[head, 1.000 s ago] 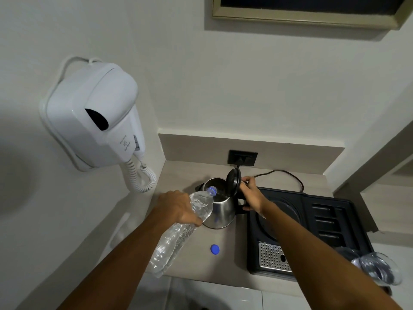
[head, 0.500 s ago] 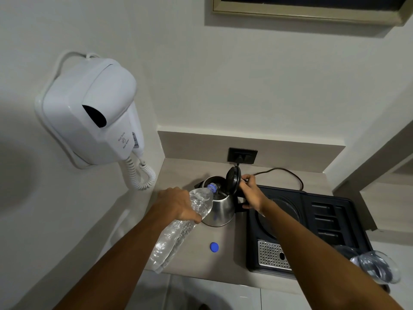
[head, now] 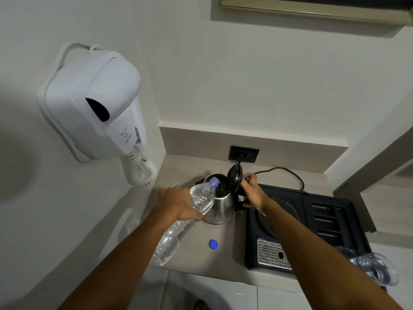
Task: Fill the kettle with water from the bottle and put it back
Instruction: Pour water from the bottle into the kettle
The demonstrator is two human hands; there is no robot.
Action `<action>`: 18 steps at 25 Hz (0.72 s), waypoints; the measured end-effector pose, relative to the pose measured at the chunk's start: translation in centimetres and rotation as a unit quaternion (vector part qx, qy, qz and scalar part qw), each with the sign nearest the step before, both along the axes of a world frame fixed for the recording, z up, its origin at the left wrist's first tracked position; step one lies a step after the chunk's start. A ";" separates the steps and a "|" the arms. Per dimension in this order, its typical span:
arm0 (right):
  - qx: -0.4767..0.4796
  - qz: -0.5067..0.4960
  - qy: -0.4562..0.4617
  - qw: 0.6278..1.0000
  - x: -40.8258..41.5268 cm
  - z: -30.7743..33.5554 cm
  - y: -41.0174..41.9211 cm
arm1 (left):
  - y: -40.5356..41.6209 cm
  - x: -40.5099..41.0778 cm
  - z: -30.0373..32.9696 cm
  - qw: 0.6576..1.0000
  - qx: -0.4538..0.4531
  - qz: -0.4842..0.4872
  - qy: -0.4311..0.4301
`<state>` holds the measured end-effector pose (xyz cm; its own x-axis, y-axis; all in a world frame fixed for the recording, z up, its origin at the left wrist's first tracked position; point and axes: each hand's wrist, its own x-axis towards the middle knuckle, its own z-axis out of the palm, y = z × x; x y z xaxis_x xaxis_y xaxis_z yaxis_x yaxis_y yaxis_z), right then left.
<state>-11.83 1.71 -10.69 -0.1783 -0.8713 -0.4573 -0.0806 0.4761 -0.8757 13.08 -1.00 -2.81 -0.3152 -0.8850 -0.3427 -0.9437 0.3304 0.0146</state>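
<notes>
A steel kettle (head: 220, 206) stands on the beige counter (head: 192, 247), left of the black tray. Its black lid (head: 235, 178) is tipped up open. My right hand (head: 253, 193) grips the kettle's black handle, mostly hidden under it. My left hand (head: 178, 203) holds a clear plastic water bottle (head: 169, 238) tilted, its open blue-ringed neck resting at the kettle's mouth. The bottle's blue cap (head: 213, 244) lies on the counter in front of the kettle.
A black tray (head: 330, 222) with a round kettle base and a metal drip grille sits right of the kettle. A cord runs to a wall socket (head: 244, 153). A white wall hair dryer (head: 93, 108) hangs at left. Upturned glasses (head: 375, 267) sit at the tray's near right.
The bottle's neck has risen slightly and sits a little further over the kettle's mouth. Both hands keep their holds; the view has shifted a bit.
</notes>
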 end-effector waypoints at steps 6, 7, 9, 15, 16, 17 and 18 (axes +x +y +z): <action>0.008 -0.006 -0.022 1.000 -0.1 -0.2 0.0 | 1.0 1.3 -1.9 0.982 -0.069 0.056 0.168; 0.008 -0.004 -0.022 1.000 -0.1 0.0 0.1 | 1.2 1.6 -2.2 0.974 -0.071 0.081 0.198; 0.009 -0.002 -0.022 1.000 0.1 0.3 0.1 | 1.7 2.3 -3.1 0.949 -0.080 0.136 0.272; 0.010 -0.005 -0.005 1.000 0.5 0.9 0.2 | 2.1 4.5 -8.8 0.830 -0.077 0.301 0.464; 0.012 -0.005 -0.004 1.000 0.6 1.1 0.3 | 2.4 4.9 -9.9 0.825 -0.080 0.313 0.463; 0.012 -0.006 -0.003 1.000 0.6 1.2 0.4 | 2.6 5.2 -10.9 0.822 -0.083 0.320 0.464; 0.011 -0.007 -0.001 1.000 0.7 1.4 0.4 | 2.7 5.5 -11.8 0.814 -0.078 0.319 0.478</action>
